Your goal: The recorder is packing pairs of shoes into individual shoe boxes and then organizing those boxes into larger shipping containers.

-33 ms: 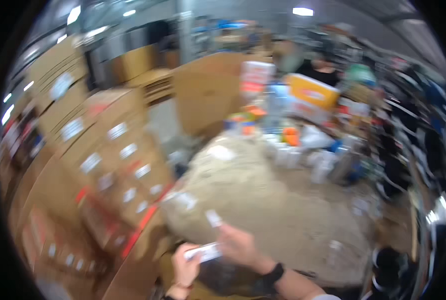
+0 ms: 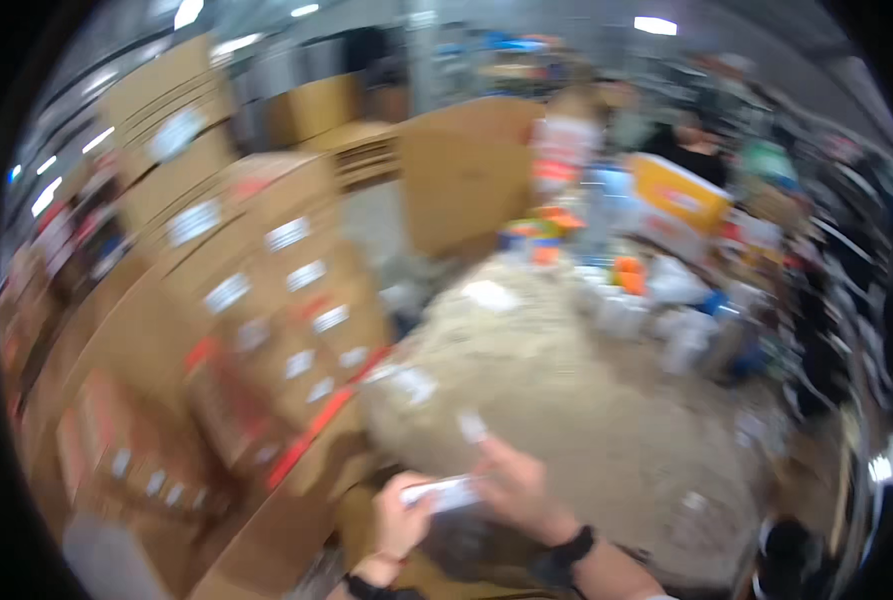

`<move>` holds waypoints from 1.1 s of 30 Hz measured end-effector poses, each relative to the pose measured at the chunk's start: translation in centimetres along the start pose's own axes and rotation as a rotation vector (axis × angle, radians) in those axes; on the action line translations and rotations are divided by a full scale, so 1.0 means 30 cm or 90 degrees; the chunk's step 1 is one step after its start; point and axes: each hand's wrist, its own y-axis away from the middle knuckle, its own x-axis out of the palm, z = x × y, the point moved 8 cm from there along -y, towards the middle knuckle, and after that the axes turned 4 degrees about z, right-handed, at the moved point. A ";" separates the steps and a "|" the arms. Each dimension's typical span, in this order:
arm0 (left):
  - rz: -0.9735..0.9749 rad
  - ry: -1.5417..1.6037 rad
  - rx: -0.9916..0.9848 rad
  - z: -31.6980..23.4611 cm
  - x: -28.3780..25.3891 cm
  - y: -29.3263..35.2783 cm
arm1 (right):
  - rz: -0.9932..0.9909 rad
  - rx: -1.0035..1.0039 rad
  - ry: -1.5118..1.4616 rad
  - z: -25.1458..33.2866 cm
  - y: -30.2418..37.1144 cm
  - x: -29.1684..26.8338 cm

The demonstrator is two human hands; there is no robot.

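Near the lower middle, my left hand is closed on a white strip, perhaps paper labels; blur hides its detail. Close beside it, my right hand pinches a small white slip that sticks up from the fingertips. The right fingers also come close to the strip's right end, and I cannot tell if they touch it. Both hands are in front of a large beige wrapped bundle. Below them is a dark, blurred shape.
Stacked cardboard boxes with white labels rise on the left, beside a red strip. Behind the bundle stand white bottles, a yellow and white box and a person in black. Dark goods crowd the right.
The whole scene has shifted to the right in the picture as my head turns left. My hands keep nearly the same pose, with the strip and the slip still held.
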 end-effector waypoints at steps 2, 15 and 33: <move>0.016 -0.037 0.055 -0.004 0.014 -0.015 | -0.035 -0.050 0.040 0.031 -0.023 -0.020; -0.161 0.403 -0.015 0.101 -0.128 0.050 | -0.121 0.252 -0.571 -0.111 0.048 0.118; -0.099 0.512 -0.120 0.026 0.093 -0.002 | -0.086 0.289 -0.137 -0.075 0.038 0.099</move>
